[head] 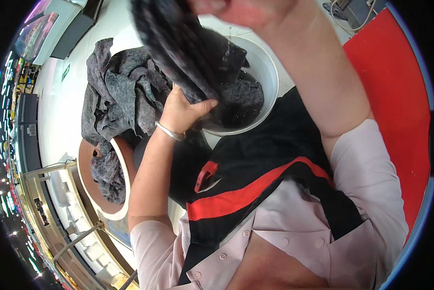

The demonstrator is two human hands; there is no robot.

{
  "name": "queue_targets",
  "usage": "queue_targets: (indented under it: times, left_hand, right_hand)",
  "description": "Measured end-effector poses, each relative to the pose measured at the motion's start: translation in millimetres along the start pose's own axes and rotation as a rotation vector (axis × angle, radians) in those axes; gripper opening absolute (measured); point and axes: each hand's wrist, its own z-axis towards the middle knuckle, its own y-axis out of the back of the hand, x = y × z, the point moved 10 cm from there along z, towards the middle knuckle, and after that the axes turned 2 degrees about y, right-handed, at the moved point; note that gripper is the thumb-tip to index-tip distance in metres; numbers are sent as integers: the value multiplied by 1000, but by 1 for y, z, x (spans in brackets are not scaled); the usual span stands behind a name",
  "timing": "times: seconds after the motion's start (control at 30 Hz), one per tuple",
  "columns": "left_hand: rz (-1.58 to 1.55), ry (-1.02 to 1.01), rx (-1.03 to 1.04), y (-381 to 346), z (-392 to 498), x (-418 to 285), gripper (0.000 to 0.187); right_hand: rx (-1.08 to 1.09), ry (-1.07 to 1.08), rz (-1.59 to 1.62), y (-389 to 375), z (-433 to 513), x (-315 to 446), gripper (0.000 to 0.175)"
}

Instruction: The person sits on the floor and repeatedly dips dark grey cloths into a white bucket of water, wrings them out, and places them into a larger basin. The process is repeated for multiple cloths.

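A wet, dark grey felt-like cloth hangs bunched between my two hands above a metal basin. My left hand, with a bracelet at the wrist, grips its lower end, thumb on top. At the top edge, blurred, my right hand is at the cloth's upper end; its fingers are partly cut off. Inside the basin, another soaked dark cloth lies in dark water. To the left of the basin a heap of grey cloths is piled up, its lower part reaching the rim of a round bin.
The round bin at lower left holds more grey cloth. A metal rack with white containers stands beside it. On the right is a red panel. A hose lies at the top right on the pale floor.
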Motion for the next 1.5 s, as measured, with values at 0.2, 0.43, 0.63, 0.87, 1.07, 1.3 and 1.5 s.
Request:
queue_targets:
  times: [0.2,0.43,0.63,0.87,1.07,1.3,1.5]
  left_hand:
    - [-303,-65,57,-19,9,-25,42]
    - [-729,84,-323,18,25,21,31]
    - [-762,-8,-473,35,43,9,30]
    - [-912,-68,-342,15,60,-25,24]
    - [-438,117,-508,65,17,-3,40]
    - [143,-242,-134,7,33,-37,113]
    - [-199,-91,-551,35,51,10,61]
  right_hand:
    - [18,33,-67,-35,2,29,16]
    - [-431,60,-279,82,-57,15,23]
    - [-417,-233,-1175,181,-121,-72,97]
    - [-375,-120,-940,160,-110,-173,101]
    - [-383,-244,-815,172,-101,-149,51]
    - [-207,-44,-1010,119,-78,-105,52]
    - [-299,-83,-394,138,-85,-125,91]
